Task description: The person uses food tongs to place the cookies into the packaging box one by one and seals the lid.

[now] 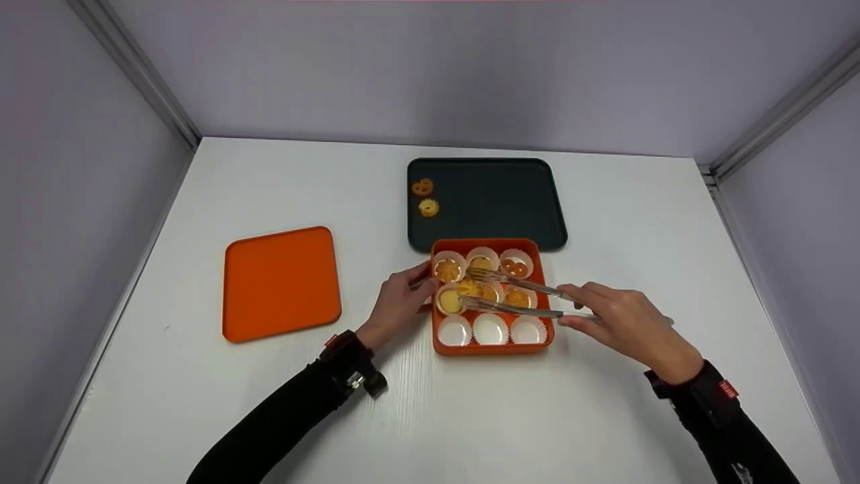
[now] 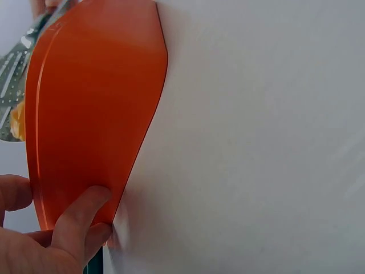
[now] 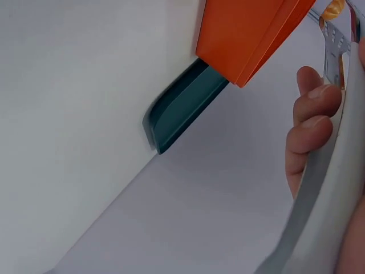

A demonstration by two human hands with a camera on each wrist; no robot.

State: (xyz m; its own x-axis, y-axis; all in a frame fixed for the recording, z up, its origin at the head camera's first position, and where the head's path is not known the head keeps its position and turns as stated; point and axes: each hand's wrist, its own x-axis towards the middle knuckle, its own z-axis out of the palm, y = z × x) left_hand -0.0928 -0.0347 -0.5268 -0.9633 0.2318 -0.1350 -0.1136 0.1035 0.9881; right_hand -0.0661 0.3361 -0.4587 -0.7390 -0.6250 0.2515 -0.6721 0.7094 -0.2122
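Smooth, plastic-looking on orange box (image 1: 494,350) and dark tray (image 1: 497,208), shiny metallic on tongs (image 1: 521,310), papery on pleated cups (image 1: 491,330).

White counter (image 1: 349,181) with faint grain, enclosed by plain pale lilac-grey back wall (image 1: 430,67), left wall (image 1: 54,202) and right wall (image 1: 809,195), grey metal strips (image 1: 136,74) running along both rear corners, lighting soft, back wall darker in a patch around its middle.

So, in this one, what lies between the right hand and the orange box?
The tongs, gripped by the right hand: in the head view their two arms bridge the stretch and reach over the orange box.
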